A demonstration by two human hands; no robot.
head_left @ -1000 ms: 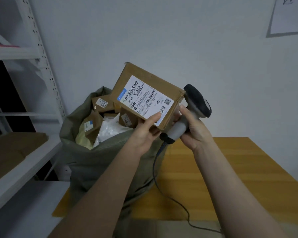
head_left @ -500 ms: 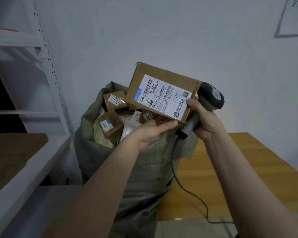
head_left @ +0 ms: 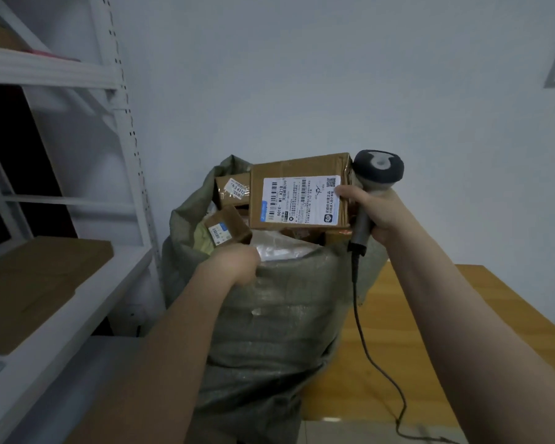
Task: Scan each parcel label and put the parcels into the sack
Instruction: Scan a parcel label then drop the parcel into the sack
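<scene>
A brown cardboard parcel with a white barcode label lies on top of the full grey-green sack. My right hand grips the handle of the grey barcode scanner, and its thumb presses the label's right corner. My left hand is at the sack's front rim with its fingers curled over the edge. Inside the sack are two smaller labelled boxes and a white plastic-wrapped parcel.
The scanner's black cable hangs down across the wooden table at the right. A white metal shelf rack stands at the left with flat cardboard on one shelf. A grey wall is behind.
The parcel has gone down from the air onto the sack's contents. My left hand let go of it and dropped to the sack's front rim. My right hand followed with the scanner.
</scene>
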